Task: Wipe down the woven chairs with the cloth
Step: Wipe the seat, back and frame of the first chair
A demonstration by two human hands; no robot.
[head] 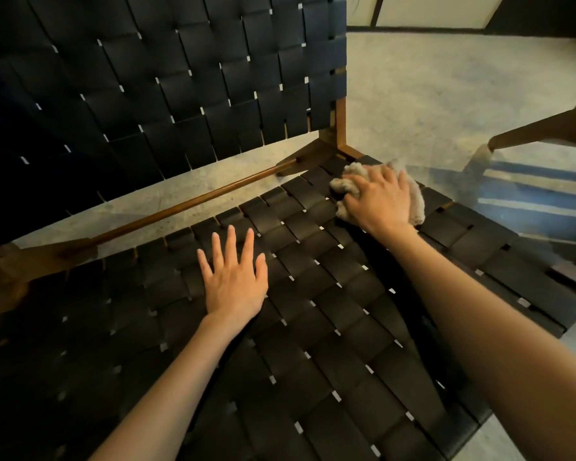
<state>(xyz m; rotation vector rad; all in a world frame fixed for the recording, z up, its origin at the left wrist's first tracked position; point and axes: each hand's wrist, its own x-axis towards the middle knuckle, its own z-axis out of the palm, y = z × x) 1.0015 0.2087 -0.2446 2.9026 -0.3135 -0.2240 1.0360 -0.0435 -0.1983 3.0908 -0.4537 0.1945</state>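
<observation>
Cloth (pixel 348 185) bunched on woven chair seat (pixel 330 311), right of centre frame, near rear corner. Right hand (pixel 376 197) atop it, fingers apparently curled, gripping. Left hand (pixel 235 277) flat mid-seat, fingers spread.

Speckled floor (pixel 429 94), blue-striped rug (pixel 529 194).

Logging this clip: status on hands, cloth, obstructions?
Left hand flat on woven seat. Right hand holds cloth down at seat's rear right corner. No obstruction seen.

Count: one woven chair (pixel 313 344), one cloth (pixel 348 185). Two hands in view: left hand (pixel 235 282), right hand (pixel 378 202).
</observation>
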